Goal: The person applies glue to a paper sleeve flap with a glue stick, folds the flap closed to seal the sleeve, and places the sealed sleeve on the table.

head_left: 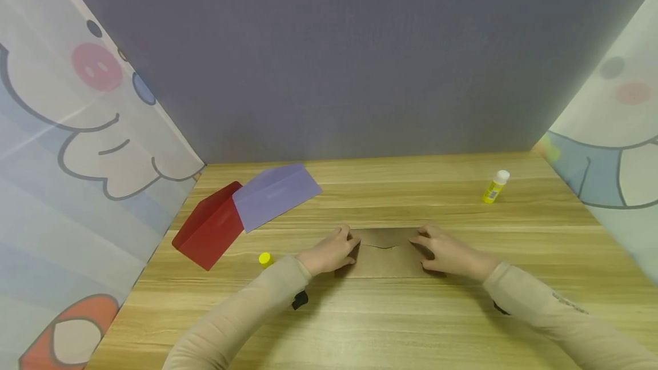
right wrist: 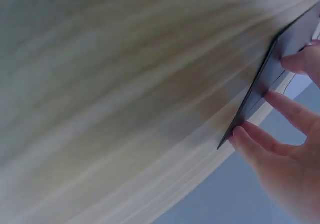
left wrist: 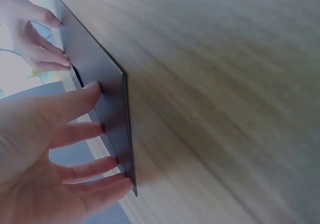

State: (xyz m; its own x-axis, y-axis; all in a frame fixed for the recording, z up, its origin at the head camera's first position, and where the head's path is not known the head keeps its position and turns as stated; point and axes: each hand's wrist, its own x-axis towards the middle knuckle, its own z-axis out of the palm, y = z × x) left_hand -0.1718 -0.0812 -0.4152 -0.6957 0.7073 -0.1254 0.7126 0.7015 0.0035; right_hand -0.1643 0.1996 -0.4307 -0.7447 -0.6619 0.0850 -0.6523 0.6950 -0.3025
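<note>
A brown envelope [head_left: 388, 264] lies flat on the table between my two hands, its flap folded down with a wavy slit along the flap's edge. On its left end rest the fingertips of my left hand [head_left: 331, 251], spread with the thumb nearer me. My right hand [head_left: 446, 253] touches the right end in the same way. From the left wrist view, the fingers of the left hand [left wrist: 65, 149] press on the dark-looking envelope [left wrist: 112, 104], close to its edge. In the right wrist view the fingertips of the right hand [right wrist: 285, 144] lie along the flap side.
A red envelope [head_left: 213, 233] and a purple envelope [head_left: 277, 196] overlap at the back left, flaps up. A small yellow cap [head_left: 265, 260] stands by my left forearm. At the back right stands a yellow glue stick [head_left: 494, 188] with a white top. A grey panel [head_left: 360, 61] borders the table.
</note>
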